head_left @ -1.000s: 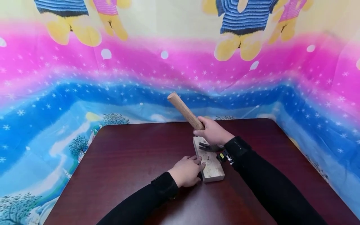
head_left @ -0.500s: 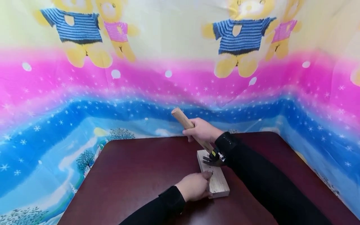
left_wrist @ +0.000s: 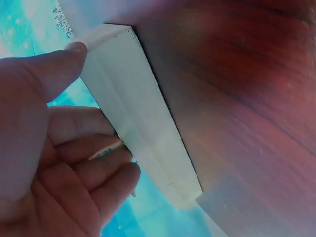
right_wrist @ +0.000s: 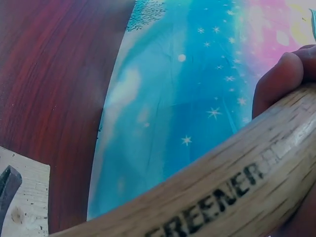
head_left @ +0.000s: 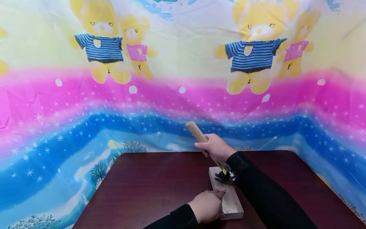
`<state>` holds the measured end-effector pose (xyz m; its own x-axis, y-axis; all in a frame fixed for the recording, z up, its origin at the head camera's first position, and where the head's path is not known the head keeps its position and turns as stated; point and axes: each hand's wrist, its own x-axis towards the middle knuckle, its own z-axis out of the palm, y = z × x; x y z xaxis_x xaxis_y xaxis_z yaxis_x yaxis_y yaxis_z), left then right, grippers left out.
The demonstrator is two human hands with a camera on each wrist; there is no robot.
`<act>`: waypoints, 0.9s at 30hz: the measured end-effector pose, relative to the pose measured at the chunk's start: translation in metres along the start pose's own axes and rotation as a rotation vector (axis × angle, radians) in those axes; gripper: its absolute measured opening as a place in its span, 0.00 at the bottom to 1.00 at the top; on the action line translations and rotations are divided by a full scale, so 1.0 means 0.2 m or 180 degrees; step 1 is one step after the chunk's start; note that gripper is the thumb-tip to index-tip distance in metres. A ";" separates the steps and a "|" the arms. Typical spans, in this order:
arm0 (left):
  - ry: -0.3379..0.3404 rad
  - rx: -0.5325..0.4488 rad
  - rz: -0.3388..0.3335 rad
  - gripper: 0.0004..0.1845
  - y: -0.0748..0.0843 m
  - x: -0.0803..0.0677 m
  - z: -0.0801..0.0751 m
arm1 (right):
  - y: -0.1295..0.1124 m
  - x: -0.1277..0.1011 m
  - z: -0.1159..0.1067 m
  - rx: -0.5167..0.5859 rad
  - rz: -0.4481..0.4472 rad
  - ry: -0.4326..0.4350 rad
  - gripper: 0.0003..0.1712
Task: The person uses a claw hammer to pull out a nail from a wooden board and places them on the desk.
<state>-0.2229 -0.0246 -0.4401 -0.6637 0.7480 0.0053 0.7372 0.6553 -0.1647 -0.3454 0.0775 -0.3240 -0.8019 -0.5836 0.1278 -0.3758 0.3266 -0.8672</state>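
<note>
The left hand [head_left: 206,205] has thumb and bent fingers on the left edge of a pale wooden block [head_left: 232,205], flat on the table [head_left: 160,178]; stiff and probably not heavy, it is best steadied along that side, clear of the small nail [head_left: 224,191] on top (thin, likely easily bent). Farther off and right, the right hand [head_left: 217,147] is wrapped round a hammer [head_left: 218,161], its dark, surely weighty head at the block's far half; the smooth handle wants a firm mid-length grip.
</note>
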 end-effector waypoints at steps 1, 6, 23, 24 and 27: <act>-0.0025 0.0005 -0.0028 0.16 0.00 0.01 -0.01 | 0.00 0.00 -0.01 0.0019 -0.0027 0.0004 0.26; -0.0028 0.0022 -0.0016 0.19 -0.01 0.04 -0.02 | -0.01 -0.02 -0.02 0.0096 -0.0109 0.0081 0.28; 0.0211 -0.0118 -0.0042 0.17 -0.01 0.01 0.00 | -0.06 -0.05 0.00 0.0073 -0.0211 0.0038 0.20; 0.0211 -0.0130 -0.0030 0.17 -0.01 0.01 0.00 | -0.08 -0.05 0.00 0.0073 -0.0203 0.0027 0.20; 0.0188 -0.0186 -0.0008 0.16 -0.01 0.03 0.01 | -0.10 -0.08 -0.01 0.0087 -0.0206 0.0025 0.19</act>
<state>-0.2280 -0.0215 -0.4411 -0.6581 0.7502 0.0642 0.7429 0.6608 -0.1068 -0.3257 0.0827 -0.3068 -0.7800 -0.5970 0.1878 -0.4144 0.2677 -0.8699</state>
